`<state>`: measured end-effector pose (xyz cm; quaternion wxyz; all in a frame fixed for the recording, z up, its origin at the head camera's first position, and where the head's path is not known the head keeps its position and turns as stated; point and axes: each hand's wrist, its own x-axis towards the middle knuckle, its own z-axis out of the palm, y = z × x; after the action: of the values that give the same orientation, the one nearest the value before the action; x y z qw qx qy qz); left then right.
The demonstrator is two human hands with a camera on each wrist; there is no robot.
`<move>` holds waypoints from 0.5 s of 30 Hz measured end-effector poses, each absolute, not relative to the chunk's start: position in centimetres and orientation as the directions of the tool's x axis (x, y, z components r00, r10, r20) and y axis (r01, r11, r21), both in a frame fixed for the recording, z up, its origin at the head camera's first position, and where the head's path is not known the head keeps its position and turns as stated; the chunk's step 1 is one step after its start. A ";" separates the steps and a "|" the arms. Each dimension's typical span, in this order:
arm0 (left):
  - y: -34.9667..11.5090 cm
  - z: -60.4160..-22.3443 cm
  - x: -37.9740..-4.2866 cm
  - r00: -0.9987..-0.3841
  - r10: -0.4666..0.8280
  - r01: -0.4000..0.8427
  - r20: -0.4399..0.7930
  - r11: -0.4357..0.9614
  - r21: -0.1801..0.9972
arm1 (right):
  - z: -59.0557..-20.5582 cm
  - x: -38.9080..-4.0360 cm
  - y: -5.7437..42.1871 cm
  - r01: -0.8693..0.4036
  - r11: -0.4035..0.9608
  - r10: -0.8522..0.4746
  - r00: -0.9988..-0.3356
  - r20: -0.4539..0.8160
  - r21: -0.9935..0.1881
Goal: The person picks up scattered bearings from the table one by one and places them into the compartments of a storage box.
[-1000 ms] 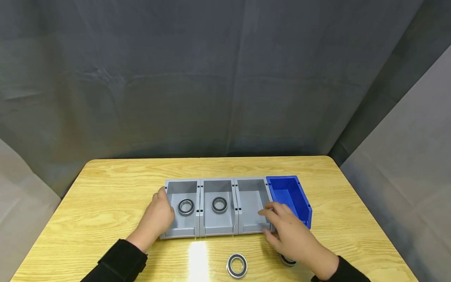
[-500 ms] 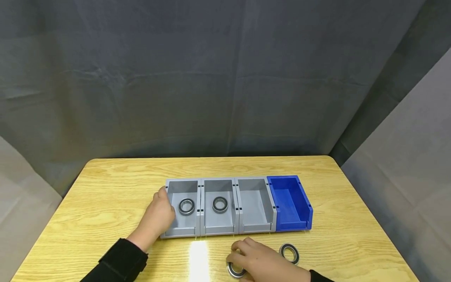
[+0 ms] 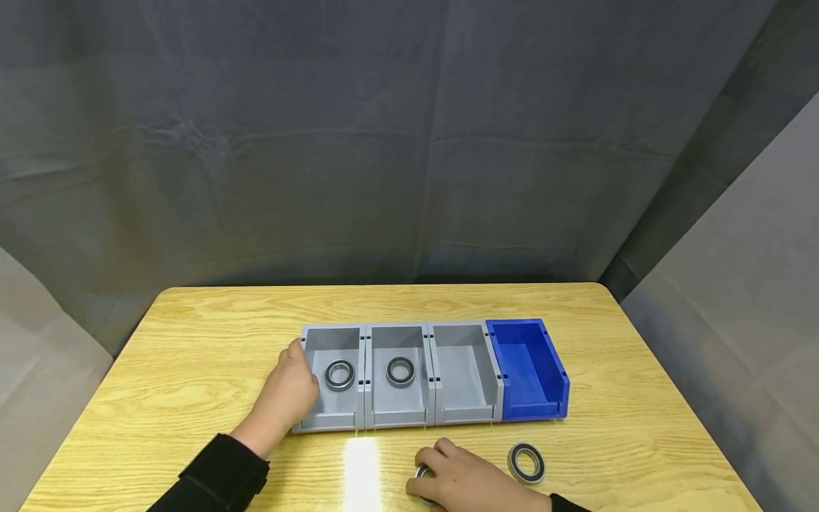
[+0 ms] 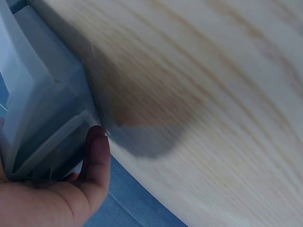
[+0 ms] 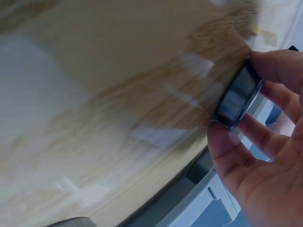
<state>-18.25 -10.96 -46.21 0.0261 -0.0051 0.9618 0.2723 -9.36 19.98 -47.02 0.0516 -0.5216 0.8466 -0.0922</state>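
Head view: the left hand (image 3: 284, 390) grips the leftmost gray bin (image 3: 334, 421) at its side facing the table's (image 3: 211, 348) left edge; the right hand (image 3: 466, 478) grasps a bearing (image 3: 422, 471), farther from the far edge than that bin. Left wrist view: curled fingers (image 4: 98, 165) hold the bin. Right wrist view: fingers pinch the tilted bearing's rim.

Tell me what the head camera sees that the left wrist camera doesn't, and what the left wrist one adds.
Only the head view: the right hand holding a partly hidden bearing; a second bearing flat on the table; a third bearing in the leftmost gray bin; and a fourth bearing in the next gray bin.

Only the left wrist view: the leftmost bin's outer wall up close, with a slanting ridge and a fingertip near its corner.

Both: the left hand gripping that bin, and the wood-grained table.
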 end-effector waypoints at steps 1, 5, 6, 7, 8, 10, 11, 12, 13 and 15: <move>-11.0 -46.2 -18.2 -0.999 0.004 -0.025 -0.053 0.852 0.523 | -47.0 -9.4 19.9 -0.873 0.439 -0.892 -0.451 0.011 -0.212; -11.2 -46.2 -18.3 -0.998 -0.001 -0.029 -0.055 0.854 0.520 | -46.9 -9.5 19.7 -0.873 0.441 -0.891 -0.454 0.018 -0.206; -11.2 -46.3 -18.3 -0.998 0.000 -0.029 -0.056 0.854 0.520 | -46.9 -9.5 19.6 -0.872 0.442 -0.890 -0.455 0.017 -0.207; -11.2 -46.3 -18.3 -0.998 0.001 -0.029 -0.056 0.853 0.521 | -46.9 -9.5 19.6 -0.872 0.444 -0.889 -0.457 0.017 -0.206; -11.2 -46.3 -18.3 -0.998 0.001 -0.029 -0.057 0.852 0.523 | -46.9 -9.5 19.6 -0.871 0.446 -0.889 -0.458 0.015 -0.205; -11.2 -46.4 -18.3 -0.998 0.004 -0.026 -0.055 0.850 0.527 | -46.9 -9.5 19.5 -0.871 0.450 -0.887 -0.462 0.014 -0.196; -11.2 -46.4 -18.3 -0.999 0.004 -0.025 -0.055 0.849 0.529 | -46.9 -9.5 19.4 -0.871 0.453 -0.886 -0.463 0.012 -0.192; -11.1 -46.4 -18.3 -0.998 0.005 -0.025 -0.055 0.848 0.530 | -46.8 -9.5 19.4 -0.869 0.455 -0.885 -0.465 0.007 -0.193; -11.1 -46.4 -18.3 -0.998 0.005 -0.025 -0.056 0.846 0.532 | -46.8 -9.6 19.4 -0.868 0.458 -0.884 -0.467 0.002 -0.192; -11.1 -46.5 -18.3 -0.998 0.005 -0.026 -0.057 0.846 0.532 | -46.7 -9.6 19.5 -0.864 0.464 -0.881 -0.472 -0.003 -0.194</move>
<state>-18.32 -11.10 -46.48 0.0280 -0.0056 0.9604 0.2771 -9.64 19.48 -46.73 0.0512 -0.5110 0.8540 -0.0831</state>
